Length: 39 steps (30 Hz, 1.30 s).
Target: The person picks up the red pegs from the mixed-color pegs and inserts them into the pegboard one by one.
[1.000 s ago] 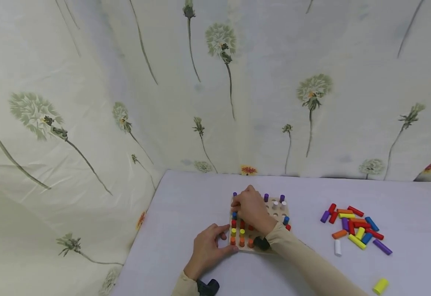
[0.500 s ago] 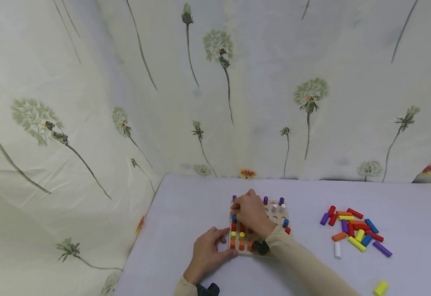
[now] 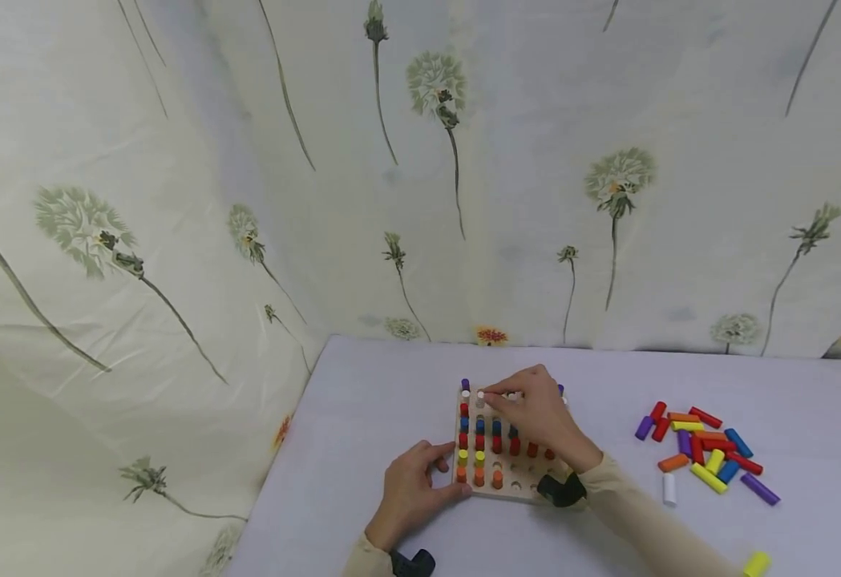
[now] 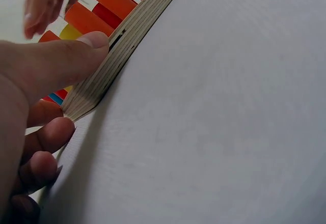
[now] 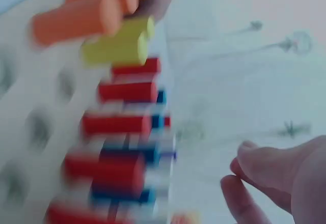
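Note:
A wooden pegboard [image 3: 507,494] stands on the white table, with upright pegs in rows of orange, yellow, red, blue, white and purple. My left hand [image 3: 414,485] grips its near left corner; in the left wrist view the thumb [image 4: 94,40] presses the front edge and the other fingers curl by the side. Over the board is my right hand [image 3: 539,409], its fingertips right beside a standing white peg [image 3: 480,398]. In the right wrist view, thumb and fingers show no peg between them. A red peg [image 3: 464,409] stands in the left column.
To the right of the board lies a loose pile of pegs in several colours, with a white peg [image 3: 669,489] at its near side. A yellow peg [image 3: 757,563] lies near the front. Behind the table hangs a flowered curtain [image 3: 521,200].
My right hand has moved right from the board's left column, where a red peg now shows standing between the white and blue ones. The left hand keeps its place at the corner.

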Available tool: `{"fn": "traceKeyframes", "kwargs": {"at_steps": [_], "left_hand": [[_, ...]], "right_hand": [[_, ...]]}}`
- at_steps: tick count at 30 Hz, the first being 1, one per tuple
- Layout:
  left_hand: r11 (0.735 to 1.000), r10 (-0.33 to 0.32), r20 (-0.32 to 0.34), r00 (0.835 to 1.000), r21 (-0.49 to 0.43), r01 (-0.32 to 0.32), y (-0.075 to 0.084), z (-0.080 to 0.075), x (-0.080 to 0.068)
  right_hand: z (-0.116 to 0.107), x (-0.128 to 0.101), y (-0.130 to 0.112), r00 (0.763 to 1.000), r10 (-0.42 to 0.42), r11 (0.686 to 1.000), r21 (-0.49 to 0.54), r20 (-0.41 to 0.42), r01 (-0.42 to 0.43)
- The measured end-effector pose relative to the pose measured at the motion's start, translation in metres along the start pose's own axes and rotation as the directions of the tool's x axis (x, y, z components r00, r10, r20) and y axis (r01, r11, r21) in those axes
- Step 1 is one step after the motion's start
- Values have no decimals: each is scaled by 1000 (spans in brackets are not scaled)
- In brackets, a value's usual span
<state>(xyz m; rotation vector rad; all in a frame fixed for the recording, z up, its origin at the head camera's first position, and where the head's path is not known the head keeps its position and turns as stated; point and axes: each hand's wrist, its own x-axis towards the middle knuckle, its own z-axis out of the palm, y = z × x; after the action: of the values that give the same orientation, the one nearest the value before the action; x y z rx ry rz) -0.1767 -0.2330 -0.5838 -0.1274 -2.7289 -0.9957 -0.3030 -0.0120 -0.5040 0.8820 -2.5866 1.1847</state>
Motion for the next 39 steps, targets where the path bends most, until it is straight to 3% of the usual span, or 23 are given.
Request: {"fn": "traceKeyframes", "kwargs": {"at_steps": [6, 14, 21, 27, 31, 35, 39], "left_hand": [[999, -52, 25, 998, 1, 52, 4, -3, 1], [999, -45, 23, 999, 17, 44, 1, -8, 0], [998, -67, 28, 997, 1, 67, -1, -4, -3], [998, -65, 16, 998, -1, 65, 1, -2, -2], [998, -70, 21, 997, -2, 70, 3, -1, -2], [998, -70, 29, 997, -4, 71, 7, -2, -2], [998, -57, 30, 998, 7, 57, 7, -4, -1]], "right_hand": [[-39, -28, 45, 987, 162, 983, -94, 10, -160], [-67, -70, 96, 967, 235, 934, -254, -99, -252], [-77, -91, 116, 959, 262, 907, -312, -108, -283], [-81, -92, 123, 941, 338, 886, -328, -23, -326], [-85, -94, 124, 943, 332, 892, -321, -16, -319], [-96, -98, 125, 959, 268, 910, -302, -92, -284], [-117, -97, 137, 960, 227, 918, -293, -166, -268]]}}
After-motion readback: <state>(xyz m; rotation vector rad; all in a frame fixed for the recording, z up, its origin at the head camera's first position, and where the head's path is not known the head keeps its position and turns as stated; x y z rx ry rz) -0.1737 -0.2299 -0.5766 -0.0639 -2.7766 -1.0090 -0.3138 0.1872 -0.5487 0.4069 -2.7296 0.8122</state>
